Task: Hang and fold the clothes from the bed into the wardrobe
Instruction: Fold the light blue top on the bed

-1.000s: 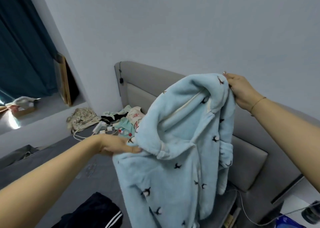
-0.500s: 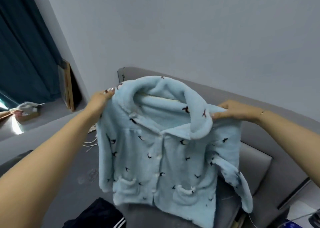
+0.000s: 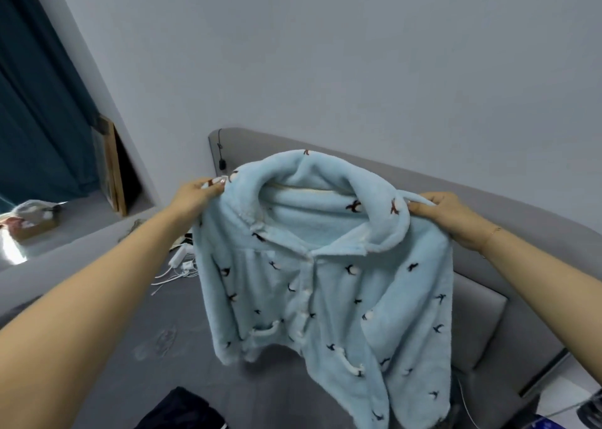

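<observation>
The light blue fleece jacket (image 3: 325, 282) is up in the air over the bed (image 3: 107, 347), front facing the camera, collar on top, hem hanging free above the grey sheet. It is buttoned down the middle with small white toggles and dotted with little dark bird shapes, and 2 small pockets show low on the front. Its right sleeve droops down past the hem.

The bed spreads grey beneath it, with the padded grey headboard (image 3: 488, 207) running behind and a plain pale wall (image 3: 358, 54) above. Teal curtains (image 3: 32, 102) fill the upper left corner, and a wooden frame (image 3: 112, 171) leans against the wall beside them.

Both arms reach out from the lower corners. The left hand (image 3: 195, 197) grips the jacket at its left shoulder, fingers curled and pinching the fleece. The right hand (image 3: 446, 215) has the other shoulder just beside the collar, fingers curled round the fabric, a thin bracelet (image 3: 493, 233) on the wrist.

A dark garment with white stripes (image 3: 185, 409) lies on the bed at the bottom edge. White cables and chargers (image 3: 179, 262) lie tangled on the sheet behind the left forearm.
</observation>
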The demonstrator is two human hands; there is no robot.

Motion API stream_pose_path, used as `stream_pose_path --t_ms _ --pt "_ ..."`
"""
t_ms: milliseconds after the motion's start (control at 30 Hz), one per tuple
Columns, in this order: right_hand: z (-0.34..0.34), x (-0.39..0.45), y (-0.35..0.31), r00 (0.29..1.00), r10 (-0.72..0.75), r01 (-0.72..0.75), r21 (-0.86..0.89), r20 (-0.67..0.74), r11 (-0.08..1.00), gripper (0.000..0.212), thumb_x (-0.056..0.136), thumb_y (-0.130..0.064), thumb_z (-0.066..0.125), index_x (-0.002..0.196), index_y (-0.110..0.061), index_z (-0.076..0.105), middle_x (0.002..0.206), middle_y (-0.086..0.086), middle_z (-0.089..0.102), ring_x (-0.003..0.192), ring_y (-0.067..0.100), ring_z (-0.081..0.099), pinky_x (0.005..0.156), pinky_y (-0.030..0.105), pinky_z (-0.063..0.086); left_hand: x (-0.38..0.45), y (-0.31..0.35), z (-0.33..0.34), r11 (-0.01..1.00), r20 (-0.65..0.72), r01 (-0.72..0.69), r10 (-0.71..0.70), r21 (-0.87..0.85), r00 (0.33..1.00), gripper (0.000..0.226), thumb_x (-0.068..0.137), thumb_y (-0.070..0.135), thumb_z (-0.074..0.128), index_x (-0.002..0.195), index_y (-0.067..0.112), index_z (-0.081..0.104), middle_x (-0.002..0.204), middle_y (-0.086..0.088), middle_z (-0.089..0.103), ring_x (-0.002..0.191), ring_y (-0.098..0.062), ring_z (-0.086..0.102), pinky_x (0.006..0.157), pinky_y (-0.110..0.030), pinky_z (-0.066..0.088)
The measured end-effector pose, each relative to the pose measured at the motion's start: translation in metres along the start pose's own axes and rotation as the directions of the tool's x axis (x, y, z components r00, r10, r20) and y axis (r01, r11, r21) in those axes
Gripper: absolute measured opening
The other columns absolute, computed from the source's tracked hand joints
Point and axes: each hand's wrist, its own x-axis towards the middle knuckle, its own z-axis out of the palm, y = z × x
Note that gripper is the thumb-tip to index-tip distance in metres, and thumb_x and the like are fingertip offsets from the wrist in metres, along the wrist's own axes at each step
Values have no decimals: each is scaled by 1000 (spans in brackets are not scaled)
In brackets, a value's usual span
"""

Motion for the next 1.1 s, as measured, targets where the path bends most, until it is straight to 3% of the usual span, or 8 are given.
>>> stream_pose_path --t_ms 133,267,433,500,633,767,1000,1100 --pt "-11 23 5 977 18 -9 42 -212 999 25 83 -34 74 82 -9 76 77 1 75 65 10 65 51 17 50 22 -10 41 998 34 48 -47 -46 998 15 96 16 61 104 8 68 73 6 71 74 -13 60 61 -17 53" --pt "-28 32 -6 913 -41 37 -17 -406 999 37 82 -31 75 61 -8 54 56 5 44 52 13 36 43 18 32 46 0 75 995 79 59 -52 -85 995 29 93 19 65 116 0 67 108 -17 68 94 -25 61 85 -37 51" --pt "-40 18 -21 887 -96 50 -111 -453 993 41 85 -35 70 64 -11 45 63 8 35 55 15 28 46 23 26 64 13 80 1000 162 -18 18 0 987 24 88 28 71 105 12 72 89 -2 71 75 -12 62 63 -20 51" --pt "-27 -1 -27 910 -106 60 -124 -400 990 41 86 -39 69 65 -9 50 62 8 41 55 14 34 46 22 30 58 9 64 999 181 -41 42 -9 983 21 87 28 72 103 15 73 78 8 72 68 -5 63 57 -16 51" --pt "22 -49 -22 961 -134 64 -278 -241 959 28 90 -39 64 75 -16 66 68 -6 63 55 2 51 51 10 40 30 -22 18 999 314 -34 36 -13 949 24 84 33 72 101 16 75 96 -6 75 86 -18 68 77 -30 55" --pt "114 -114 11 983 -139 87 -363 -119 928 8 96 -27 58 90 -29 65 85 -14 66 76 2 59 66 17 44 -25 -99 -42 996 323 -36 7 83 947 9 89 24 70 87 19 77 85 5 74 79 -10 64 71 -20 53" --pt "311 -248 128 984 108 -33 -444 145 896 23 98 -42 42 108 -25 54 91 -4 66 82 16 63 76 43 50 -125 -283 -149 963 315 85 -166 255 934 15 91 18 66 83 29 72 91 1 59 78 -4 56 68 -14 41" --pt "395 -300 183 931 227 -59 -494 287 868 21 100 -31 47 118 -20 53 92 0 67 78 21 63 70 37 49 -183 -372 -194 929 295 220 -308 298 904 9 91 19 67 87 23 73 94 1 56 80 -2 56 74 -13 40"
